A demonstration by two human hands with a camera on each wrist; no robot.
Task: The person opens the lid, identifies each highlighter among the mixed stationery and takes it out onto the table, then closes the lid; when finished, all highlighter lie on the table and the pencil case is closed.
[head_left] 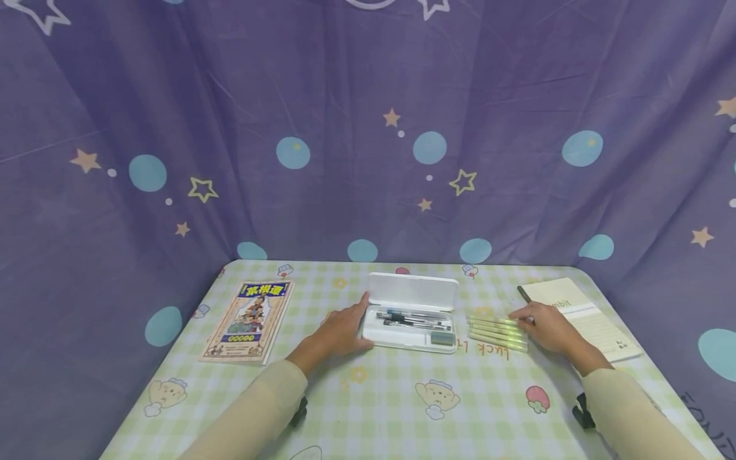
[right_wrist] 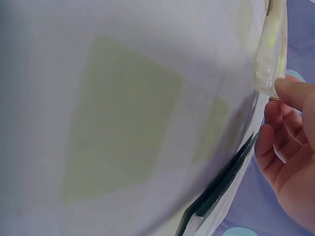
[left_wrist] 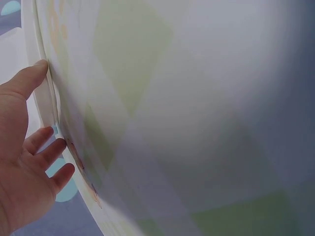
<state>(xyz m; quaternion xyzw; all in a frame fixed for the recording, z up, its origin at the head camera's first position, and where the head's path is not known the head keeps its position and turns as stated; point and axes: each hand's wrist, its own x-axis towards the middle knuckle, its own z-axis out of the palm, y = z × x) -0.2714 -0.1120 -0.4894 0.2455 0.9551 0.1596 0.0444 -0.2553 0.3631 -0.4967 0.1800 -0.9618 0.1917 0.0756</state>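
Note:
A white pencil case point(head_left: 409, 344) lies with its lid point(head_left: 413, 291) raised, near the table's middle. Several pens point(head_left: 411, 318) and a grey-green block point(head_left: 442, 338) rest in its tray. My left hand point(head_left: 343, 329) touches the case's left end, thumb at the near corner and forefinger by the lid; in the left wrist view its fingers point(left_wrist: 58, 150) are spread and relaxed. To the right lies a row of slim yellow-green pens point(head_left: 496, 332) with clear ends. My right hand point(head_left: 549, 329) pinches their right end, the thumb point(right_wrist: 293, 92) on top.
A comic-style booklet point(head_left: 250, 322) lies on the left of the table. Behind my right hand is a cream notebook point(head_left: 598, 322) with a dark spine. The checked tablecloth point(head_left: 397, 402) meets a purple curtain point(head_left: 368, 96) at the back.

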